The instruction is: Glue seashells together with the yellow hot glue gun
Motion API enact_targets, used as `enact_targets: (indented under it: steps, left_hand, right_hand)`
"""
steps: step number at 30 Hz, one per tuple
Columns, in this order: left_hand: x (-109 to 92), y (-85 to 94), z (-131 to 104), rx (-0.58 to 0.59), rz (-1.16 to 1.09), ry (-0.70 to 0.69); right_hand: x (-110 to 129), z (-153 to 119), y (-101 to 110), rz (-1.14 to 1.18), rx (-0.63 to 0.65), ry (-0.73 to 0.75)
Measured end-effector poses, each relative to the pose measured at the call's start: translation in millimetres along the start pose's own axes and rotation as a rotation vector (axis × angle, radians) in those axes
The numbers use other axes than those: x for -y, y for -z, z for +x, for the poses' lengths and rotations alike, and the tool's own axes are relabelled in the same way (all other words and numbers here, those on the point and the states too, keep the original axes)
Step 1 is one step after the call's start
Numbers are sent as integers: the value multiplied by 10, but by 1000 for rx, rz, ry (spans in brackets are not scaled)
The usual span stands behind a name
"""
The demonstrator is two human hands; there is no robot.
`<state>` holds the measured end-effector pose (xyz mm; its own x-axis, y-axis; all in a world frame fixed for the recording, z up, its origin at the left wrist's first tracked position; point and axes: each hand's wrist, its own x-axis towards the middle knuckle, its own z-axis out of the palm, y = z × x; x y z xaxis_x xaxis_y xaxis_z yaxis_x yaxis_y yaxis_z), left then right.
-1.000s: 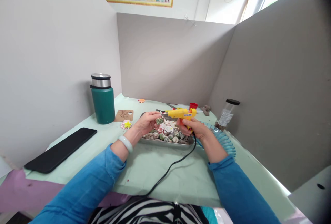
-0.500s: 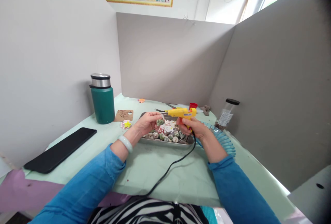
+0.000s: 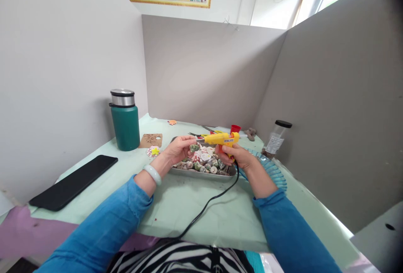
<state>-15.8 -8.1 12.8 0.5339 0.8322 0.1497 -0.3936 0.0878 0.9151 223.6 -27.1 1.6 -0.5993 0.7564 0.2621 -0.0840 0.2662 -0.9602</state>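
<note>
My right hand (image 3: pixel 234 154) is closed round the handle of a yellow glue gun (image 3: pixel 222 138), its nozzle pointing left. A black cord runs from the grip down toward my lap. My left hand (image 3: pixel 181 149) pinches a small greenish shell (image 3: pixel 194 148) just below the nozzle tip; whether the tip touches it I cannot tell. Beneath both hands lies a metal tray (image 3: pixel 201 175) holding many shells (image 3: pixel 209 166) in green, brown and white. Part of the tray is hidden by my hands.
At left stand a green bottle (image 3: pixel 125 126), a brown board (image 3: pixel 150 140), a flower-shaped piece (image 3: pixel 154 151) and a black phone-like slab (image 3: pixel 74 182). Scissors (image 3: pixel 208 129) and a red cup (image 3: pixel 235 129) are behind the tray. A blue ribbed plate (image 3: pixel 273 172) and a clear jar (image 3: pixel 277 138) stand right.
The glue gun has shifted very slightly downward, its nozzle now nearer the shell. The shell in my left hand has turned or dropped slightly.
</note>
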Motion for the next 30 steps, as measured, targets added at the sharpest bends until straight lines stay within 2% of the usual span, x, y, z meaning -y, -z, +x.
enact_targets:
  steps: [5, 14, 30]
  left_hand:
    - [17, 9, 6, 37, 20, 6]
    - [6, 14, 6, 9, -11, 2]
    - [21, 24, 12, 49, 3, 16]
  right_hand:
    - [21, -1, -17, -4, -16, 20]
    - [17, -20, 11, 1, 17, -6]
    - [12, -2, -2, 19, 7, 16]
